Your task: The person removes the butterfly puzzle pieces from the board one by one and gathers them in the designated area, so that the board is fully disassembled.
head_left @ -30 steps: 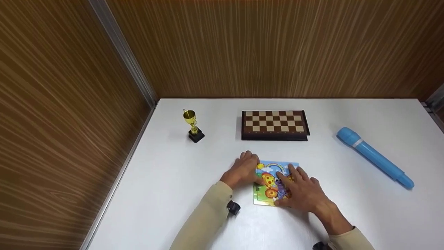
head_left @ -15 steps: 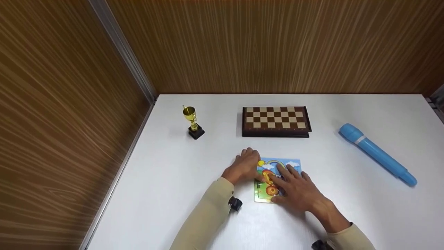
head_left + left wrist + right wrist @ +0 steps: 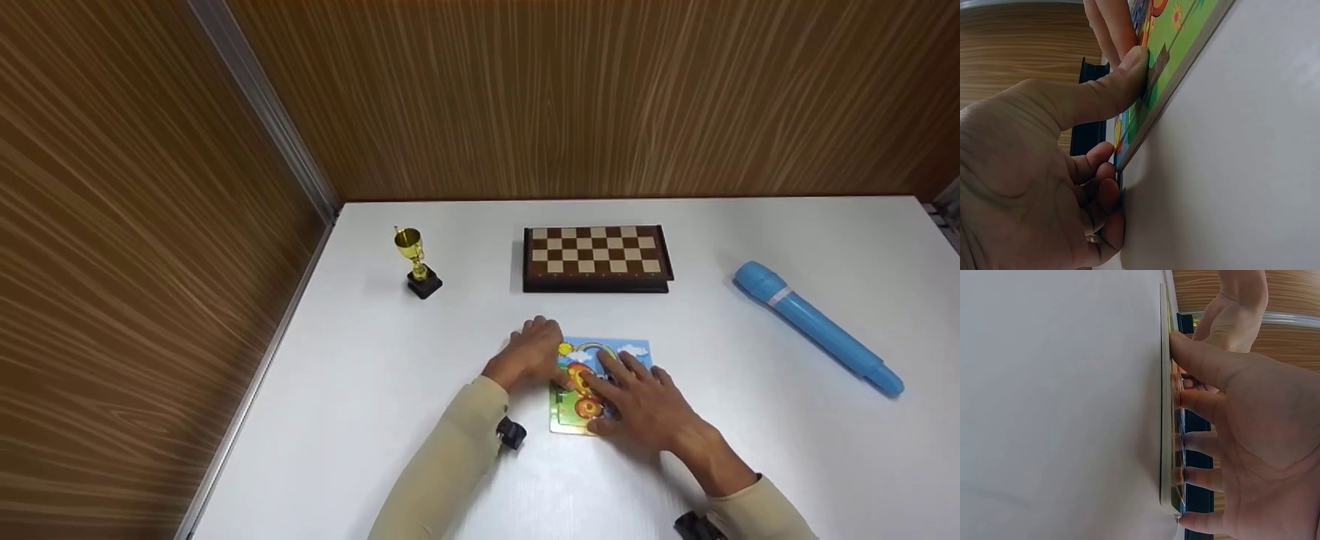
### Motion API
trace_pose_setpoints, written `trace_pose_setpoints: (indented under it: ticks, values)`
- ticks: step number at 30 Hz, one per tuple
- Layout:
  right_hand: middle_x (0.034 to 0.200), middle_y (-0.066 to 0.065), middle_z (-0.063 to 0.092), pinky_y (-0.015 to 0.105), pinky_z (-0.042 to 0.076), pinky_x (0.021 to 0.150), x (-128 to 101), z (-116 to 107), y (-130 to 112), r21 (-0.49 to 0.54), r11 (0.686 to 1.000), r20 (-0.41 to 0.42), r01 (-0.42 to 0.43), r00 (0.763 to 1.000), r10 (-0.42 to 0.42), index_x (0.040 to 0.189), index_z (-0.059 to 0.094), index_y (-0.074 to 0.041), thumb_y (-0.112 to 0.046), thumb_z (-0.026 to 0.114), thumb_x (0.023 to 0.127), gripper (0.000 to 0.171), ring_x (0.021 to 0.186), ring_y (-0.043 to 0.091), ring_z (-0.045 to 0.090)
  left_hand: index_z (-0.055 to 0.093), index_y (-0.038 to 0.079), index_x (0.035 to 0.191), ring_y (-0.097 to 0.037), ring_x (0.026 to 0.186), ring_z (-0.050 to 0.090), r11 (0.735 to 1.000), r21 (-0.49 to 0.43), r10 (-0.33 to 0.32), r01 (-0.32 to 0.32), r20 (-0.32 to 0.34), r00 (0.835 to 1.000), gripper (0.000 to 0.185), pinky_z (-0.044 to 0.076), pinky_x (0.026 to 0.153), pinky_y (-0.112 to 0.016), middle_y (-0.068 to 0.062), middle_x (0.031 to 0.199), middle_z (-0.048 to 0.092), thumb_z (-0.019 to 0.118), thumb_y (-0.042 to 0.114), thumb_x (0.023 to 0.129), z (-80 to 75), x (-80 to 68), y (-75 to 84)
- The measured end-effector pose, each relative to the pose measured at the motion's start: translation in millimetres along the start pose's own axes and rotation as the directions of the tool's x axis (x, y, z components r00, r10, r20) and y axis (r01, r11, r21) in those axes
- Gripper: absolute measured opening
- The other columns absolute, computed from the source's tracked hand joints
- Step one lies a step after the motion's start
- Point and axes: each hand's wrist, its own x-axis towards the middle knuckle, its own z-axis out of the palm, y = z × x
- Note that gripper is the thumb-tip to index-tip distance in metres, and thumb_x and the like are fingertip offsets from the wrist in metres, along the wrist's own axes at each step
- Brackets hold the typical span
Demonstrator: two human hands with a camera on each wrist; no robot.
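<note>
The left hand (image 3: 531, 354) was curled, the right hand (image 3: 645, 405) spread, just beside each other.
The left thumb (image 3: 1103, 97) was extended toward the right hand, the other left fingers (image 3: 1108, 194) bent inward; the right fingers (image 3: 1203, 478) fanned out nearly straight, palm (image 3: 1275, 427) raised. The left forearm (image 3: 448, 457) and right forearm (image 3: 761, 512), both sleeved, slanted inward.

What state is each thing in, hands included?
Cartoon picture board: picture side up, partly covered by hands
Left hand: thumb on board's face, fingers curled at its edge
Right hand: fingers spread, fingertips on board
Folding chessboard: folded, checkered side up
Gold trophy cup: upright
Blue toy microphone: lying lengthwise
</note>
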Motion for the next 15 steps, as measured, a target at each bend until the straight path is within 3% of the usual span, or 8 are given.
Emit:
trace_pose_setpoints:
  ticks: [10, 15]
  values:
    - [0.158, 0.012, 0.029, 0.067, 0.030, 0.103, -0.1, -0.6, -0.2, -0.015, 1.000, -0.004, -0.005, 1.000, 0.005, 0.146, 0.043, -0.026, -0.056, 0.063, 0.085, 0.071, 0.143, 0.042, 0.028, 0.049, 0.009, 0.128, -0.022, 0.116, 0.046, 1.000, 0.005, -0.024, 0.024, 0.018, 1.000, 0.081, 0.034, 0.109, -0.050, -0.005, 0.123, 0.051, 0.085, 0.048, 0.067, -2.1, 3.1, 3.9]
    - [0.158, 0.012, 0.030, 0.067, 0.031, 0.102, 0.6, -1.9, -1.5, -0.031, 1.000, -0.002, -0.004, 1.000, 0.004, 0.146, 0.043, -0.026, -0.055, 0.063, 0.085, 0.071, 0.143, 0.042, 0.029, 0.052, 0.009, 0.124, -0.021, 0.111, 0.050, 0.998, 0.042, -0.036, 0.036, -0.002, 0.999, 0.081, 0.038, 0.099, -0.045, -0.005, 0.120, 0.054, 0.086, 0.050, 0.063, -3.8, 4.3, 5.7]
